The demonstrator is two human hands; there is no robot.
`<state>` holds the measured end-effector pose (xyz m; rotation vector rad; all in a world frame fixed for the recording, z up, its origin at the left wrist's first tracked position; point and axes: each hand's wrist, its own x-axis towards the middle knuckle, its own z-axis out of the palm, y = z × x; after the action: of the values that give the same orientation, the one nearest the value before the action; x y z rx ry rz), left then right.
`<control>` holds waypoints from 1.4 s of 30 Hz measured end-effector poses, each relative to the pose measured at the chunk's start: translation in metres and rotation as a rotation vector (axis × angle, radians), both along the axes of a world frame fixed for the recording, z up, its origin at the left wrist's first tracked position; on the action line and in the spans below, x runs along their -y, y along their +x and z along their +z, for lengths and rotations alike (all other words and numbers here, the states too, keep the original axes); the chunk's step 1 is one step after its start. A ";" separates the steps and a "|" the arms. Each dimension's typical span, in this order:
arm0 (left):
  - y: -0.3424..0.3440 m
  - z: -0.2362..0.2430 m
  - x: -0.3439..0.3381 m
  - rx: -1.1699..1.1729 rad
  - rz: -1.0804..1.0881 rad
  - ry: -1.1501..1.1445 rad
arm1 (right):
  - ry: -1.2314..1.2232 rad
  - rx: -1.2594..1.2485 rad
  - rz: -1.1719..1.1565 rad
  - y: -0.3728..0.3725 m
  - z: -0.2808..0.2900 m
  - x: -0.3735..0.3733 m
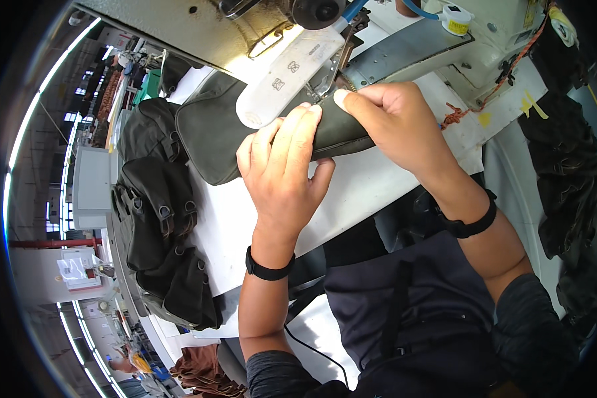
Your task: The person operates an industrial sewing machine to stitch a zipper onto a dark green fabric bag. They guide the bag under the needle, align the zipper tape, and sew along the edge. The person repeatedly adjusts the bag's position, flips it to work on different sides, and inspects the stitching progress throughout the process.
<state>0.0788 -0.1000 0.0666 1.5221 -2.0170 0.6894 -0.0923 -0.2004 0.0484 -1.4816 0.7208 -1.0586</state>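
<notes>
A dark olive fabric bag piece (209, 136) with a stitched, rounded edge lies on the white tabletop (222, 212). It reaches under the head of a sewing machine (511, 40), close to the metal presser foot (322, 83). My left hand (280, 169) rests flat on the piece, fingers stretched toward the foot, thumb out to the side. Just right of the foot, my right hand (401, 126) pinches the piece's edge with thumb and bent fingers. A white rounded guard (275, 86) hangs above the left fingertips and hides part of the fabric.
Several dark olive bags (156, 205) with metal rings are heaped along the left of the table. Dark fabric (570, 192) hangs at the far right. Brown fabric (202, 368) lies at lower left. An orange cord (454, 116) dangles beside the machine's base.
</notes>
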 end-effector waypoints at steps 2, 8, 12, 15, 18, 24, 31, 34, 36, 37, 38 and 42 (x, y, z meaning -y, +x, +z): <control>0.002 0.001 0.000 0.000 -0.013 -0.002 | 0.014 -0.083 0.002 -0.002 0.003 0.001; 0.005 0.002 -0.002 0.010 -0.008 0.000 | -0.393 -0.281 -0.275 -0.005 0.010 -0.005; 0.005 -0.001 -0.001 0.037 -0.007 -0.016 | -0.346 -0.144 -0.245 -0.018 0.022 -0.006; 0.004 -0.001 0.000 0.067 -0.006 -0.035 | 0.252 0.074 0.190 -0.021 0.046 0.003; 0.009 -0.002 -0.003 0.117 -0.014 -0.068 | 0.327 0.171 0.348 -0.025 0.054 0.022; 0.013 -0.004 0.002 0.131 -0.054 -0.097 | 0.339 0.243 0.269 -0.020 0.046 0.015; 0.023 0.001 0.004 0.080 -0.136 -0.055 | 0.122 0.264 0.349 -0.025 0.048 0.037; 0.018 0.002 0.003 0.042 -0.117 -0.043 | -0.651 -0.014 -0.250 -0.007 0.024 0.012; 0.011 0.002 0.002 0.022 -0.100 -0.042 | -0.993 -0.150 -0.335 -0.013 0.009 0.010; 0.009 0.001 0.001 0.016 -0.090 -0.038 | -1.051 -0.263 -0.363 -0.017 0.007 0.004; 0.007 0.001 0.000 0.010 -0.080 -0.034 | -1.069 -0.277 -0.369 -0.017 0.002 0.005; 0.005 0.000 0.000 -0.010 -0.052 -0.024 | -1.106 -0.325 -0.389 -0.013 -0.006 0.009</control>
<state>0.0840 -0.1003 0.0667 1.4516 -2.0265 0.6816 -0.1054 -0.2097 0.0420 -2.5643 0.6828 -1.6710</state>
